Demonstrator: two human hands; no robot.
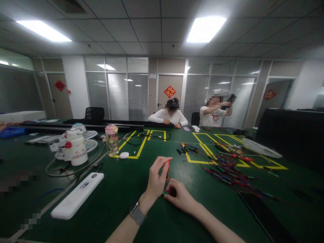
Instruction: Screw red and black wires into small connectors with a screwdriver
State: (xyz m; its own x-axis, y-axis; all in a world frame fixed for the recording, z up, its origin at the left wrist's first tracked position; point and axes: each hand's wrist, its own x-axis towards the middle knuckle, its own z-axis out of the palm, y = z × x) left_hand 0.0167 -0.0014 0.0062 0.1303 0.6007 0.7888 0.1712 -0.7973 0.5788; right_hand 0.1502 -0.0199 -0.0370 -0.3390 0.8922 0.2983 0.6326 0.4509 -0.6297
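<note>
The left hand [157,173] partly hides an orange item [168,171]; a green piece [165,193] at the right hand [181,195] is too small to identify. The bottom edge cuts off both forearms [212,219] and a dark panel [264,214]. Farther wires [227,175] blur together.

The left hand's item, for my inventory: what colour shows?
The item shows orange, best seen in the head view, partly hidden.

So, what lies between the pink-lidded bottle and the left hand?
In the head view, a small white case lies between the pink-lidded bottle and the left hand, along with a stretch of yellow tape.
</note>
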